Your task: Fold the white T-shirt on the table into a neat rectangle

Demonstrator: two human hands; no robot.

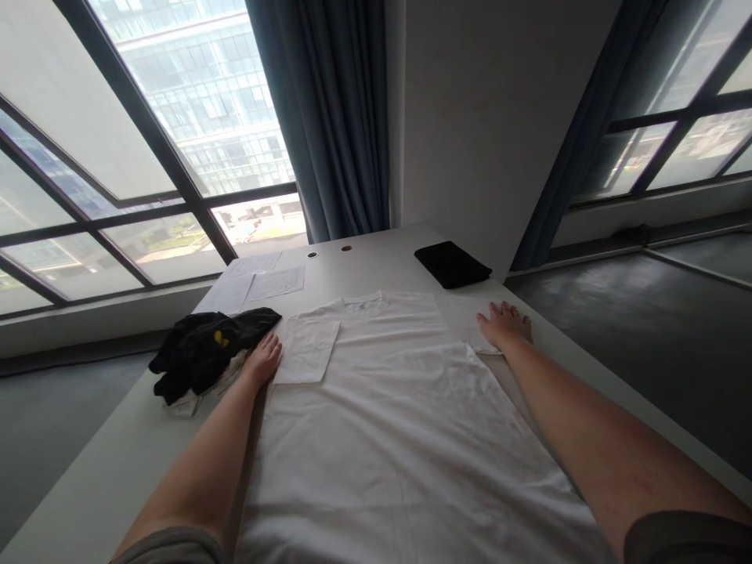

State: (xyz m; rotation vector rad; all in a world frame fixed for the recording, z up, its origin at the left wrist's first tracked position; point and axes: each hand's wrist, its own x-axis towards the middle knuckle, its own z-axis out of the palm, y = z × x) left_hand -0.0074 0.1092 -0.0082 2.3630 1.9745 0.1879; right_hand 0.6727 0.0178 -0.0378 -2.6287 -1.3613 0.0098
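where the plain white short-sleeved cotton t-shirt (pixel 376 423) lies: flat on the long pale table (pixel 76 478) — collar (pixel 363 300) at 12 o'clock, body running down to 6, soft wrinkles across it.
left sleeve (pixel 305 352): at 10 o'clock on the shirt, turned inward over the chest, its hem making a straight edge.
right sleeve (pixel 467 321): at 2 o'clock, laid outward on the table.
left hand (pixel 264 360): palm down at the shirt's edge beside the turned-in sleeve, fingers straight and held close together.
right hand (pixel 506 325): palm down on the outer end of the outward sleeve, fingers spread apart; no cloth is seen pinched.
black pile: crumpled black cloth with a small yellow mark (pixel 205 352), at 10 o'clock, just beside the left hand — some off-white fabric (pixel 186 403) shows under it.
folded black cloth (pixel 452 265): a flat, dark rectangle at 1 o'clock, beyond the right shoulder.
papers: loose white printed sheets (pixel 276 283) at 11 o'clock, near the table's far end.
far end: two small round table holes (pixel 346 248) at 12 o'clock, then a pleated blue-grey fabric curtain (pixel 346 117) behind.
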